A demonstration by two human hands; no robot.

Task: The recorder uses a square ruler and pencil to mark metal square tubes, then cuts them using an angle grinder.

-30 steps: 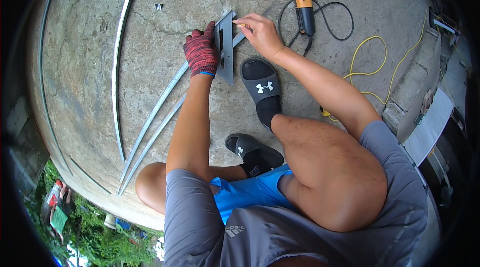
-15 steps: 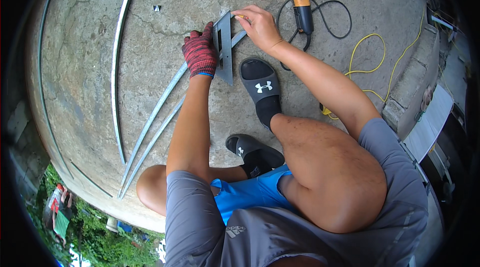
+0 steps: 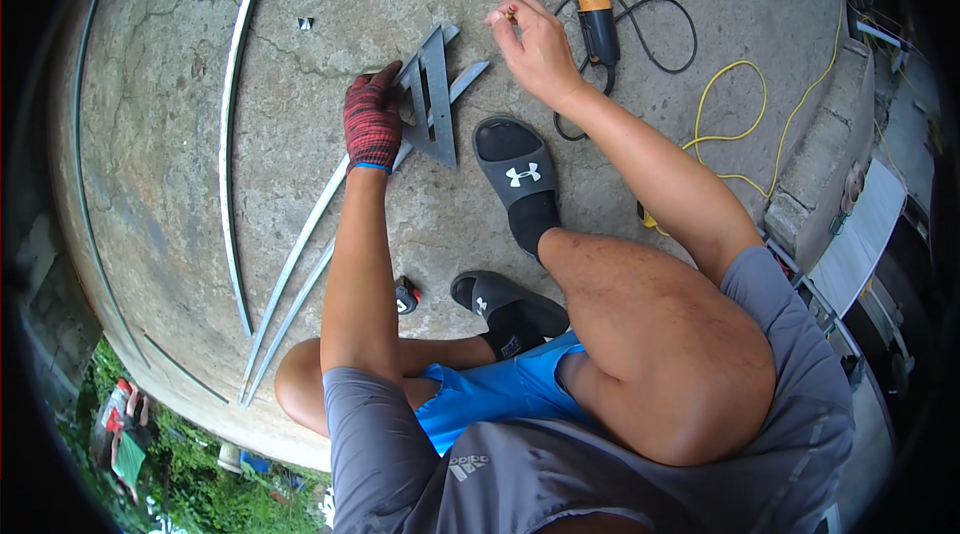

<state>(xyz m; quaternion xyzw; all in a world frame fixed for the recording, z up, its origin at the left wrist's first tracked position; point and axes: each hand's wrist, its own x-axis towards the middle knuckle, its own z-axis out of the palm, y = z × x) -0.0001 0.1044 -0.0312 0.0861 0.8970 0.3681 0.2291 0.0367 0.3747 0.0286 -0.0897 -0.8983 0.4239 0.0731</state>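
My left hand (image 3: 372, 120), in a red and black knit glove, grips the left edge of a grey triangular square (image 3: 447, 126). The square lies tilted across two long galvanized metal strips, the left strip (image 3: 305, 246) and the right strip (image 3: 291, 309), whose far ends show beyond it. Bare and raised to the right of the square, my right hand (image 3: 540, 52) pinches a short pencil (image 3: 511, 13), mostly hidden by the fingers. That hand is apart from the square and the metal.
An orange and black angle grinder (image 3: 592, 4) lies at the far right with its black cord looped. Nearby runs a yellow cord (image 3: 702, 114). A tape measure (image 3: 405, 296) sits beside my left forearm. Another long metal strip (image 3: 231, 124) lies on the left. Concrete blocks (image 3: 815, 164) edge the right.
My left hand has drawn the square left and turned it on the strips. My right hand has lifted away from its tip, up and right, with the pencil. The tape measure has come into sight.
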